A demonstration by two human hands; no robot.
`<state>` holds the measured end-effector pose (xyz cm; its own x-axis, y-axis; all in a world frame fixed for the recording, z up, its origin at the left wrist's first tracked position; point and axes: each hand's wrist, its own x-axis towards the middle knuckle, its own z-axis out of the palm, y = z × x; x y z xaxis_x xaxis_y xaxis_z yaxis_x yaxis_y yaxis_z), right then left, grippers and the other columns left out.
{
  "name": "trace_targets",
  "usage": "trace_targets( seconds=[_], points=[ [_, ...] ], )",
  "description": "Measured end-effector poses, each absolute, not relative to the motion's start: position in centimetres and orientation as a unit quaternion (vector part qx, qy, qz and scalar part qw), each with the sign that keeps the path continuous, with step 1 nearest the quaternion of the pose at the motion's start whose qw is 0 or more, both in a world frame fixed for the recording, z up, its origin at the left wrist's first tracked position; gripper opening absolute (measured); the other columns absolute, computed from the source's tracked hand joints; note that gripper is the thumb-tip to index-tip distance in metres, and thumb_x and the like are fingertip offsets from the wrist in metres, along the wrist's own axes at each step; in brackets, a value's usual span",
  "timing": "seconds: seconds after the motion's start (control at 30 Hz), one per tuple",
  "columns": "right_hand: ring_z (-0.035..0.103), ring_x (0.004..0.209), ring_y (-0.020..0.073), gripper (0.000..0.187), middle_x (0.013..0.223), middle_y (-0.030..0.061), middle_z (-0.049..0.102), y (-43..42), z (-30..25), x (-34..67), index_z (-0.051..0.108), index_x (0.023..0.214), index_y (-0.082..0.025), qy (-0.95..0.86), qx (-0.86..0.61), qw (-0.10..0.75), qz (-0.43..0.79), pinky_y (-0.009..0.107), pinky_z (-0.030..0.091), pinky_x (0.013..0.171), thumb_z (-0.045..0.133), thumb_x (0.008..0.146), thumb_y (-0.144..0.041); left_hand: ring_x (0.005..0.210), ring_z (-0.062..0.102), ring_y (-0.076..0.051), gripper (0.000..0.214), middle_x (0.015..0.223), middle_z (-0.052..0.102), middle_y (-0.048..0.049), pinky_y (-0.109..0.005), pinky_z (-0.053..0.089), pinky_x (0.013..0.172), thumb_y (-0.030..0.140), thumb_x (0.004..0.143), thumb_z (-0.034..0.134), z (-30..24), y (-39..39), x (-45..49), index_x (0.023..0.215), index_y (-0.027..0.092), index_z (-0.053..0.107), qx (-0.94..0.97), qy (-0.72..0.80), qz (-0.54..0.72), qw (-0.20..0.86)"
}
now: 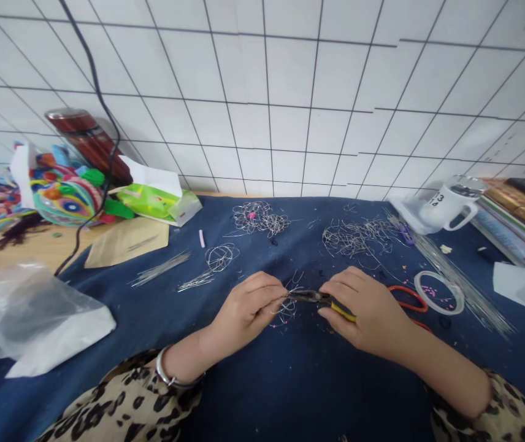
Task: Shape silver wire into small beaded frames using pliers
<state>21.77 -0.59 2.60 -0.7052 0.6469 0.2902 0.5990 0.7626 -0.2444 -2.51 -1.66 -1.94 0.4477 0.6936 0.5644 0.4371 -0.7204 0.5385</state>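
Note:
My right hand [364,310] is closed round small pliers [314,298] with yellow handles, whose dark jaws point left. My left hand [249,308] pinches a piece of thin silver wire [287,305] at the jaws' tip. Both hands rest on a dark blue cloth [290,380]. Loose bent wires lie under and around the pinch. A silver bangle sits on my left wrist.
Tangles of wire [357,236] and wire loops [260,218] lie further back. Straight wire bundles [161,270] lie to the left, long rods [465,288] to the right. A white mug [449,202], tape ring [440,293], red scissors [407,298], plastic bag [32,319], tissue pack [156,199] and colourful craft pile [60,190] surround the work.

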Motion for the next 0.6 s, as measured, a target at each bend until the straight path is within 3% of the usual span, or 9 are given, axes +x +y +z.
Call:
trace_targets(
  seconds=[0.23, 0.6],
  points=[
    [0.05, 0.081, 0.0212, 0.021, 0.087, 0.0094, 0.059, 0.0, 1.6, 22.0, 0.057, 0.099, -0.015, -0.934, -0.292, 0.205, -0.013, 0.038, 0.043, 0.073, 0.052, 0.083, -0.027, 0.083, 0.057, -0.017, 0.019, 0.09, 0.061, -0.0092, -0.032, 0.05, 0.073, 0.009, 0.084, 0.051, -1.6, -1.8, -2.4, 0.099, 0.014, 0.061, 0.828, 0.348, 0.401, 0.18],
    [0.05, 0.083, 0.0215, 0.024, 0.089, 0.0091, 0.059, 0.5, 0.2, 22.2, 0.056, 0.102, -0.015, -0.931, -0.276, 0.239, -0.018, 0.038, 0.044, 0.075, 0.055, 0.081, -0.026, 0.083, 0.058, -0.016, 0.018, 0.088, 0.061, -0.0089, -0.031, 0.05, 0.073, 0.011, 0.085, 0.049, -1.4, -1.8, -2.4, 0.097, 0.014, 0.063, 0.817, 0.358, 0.394, 0.22]
  ],
)
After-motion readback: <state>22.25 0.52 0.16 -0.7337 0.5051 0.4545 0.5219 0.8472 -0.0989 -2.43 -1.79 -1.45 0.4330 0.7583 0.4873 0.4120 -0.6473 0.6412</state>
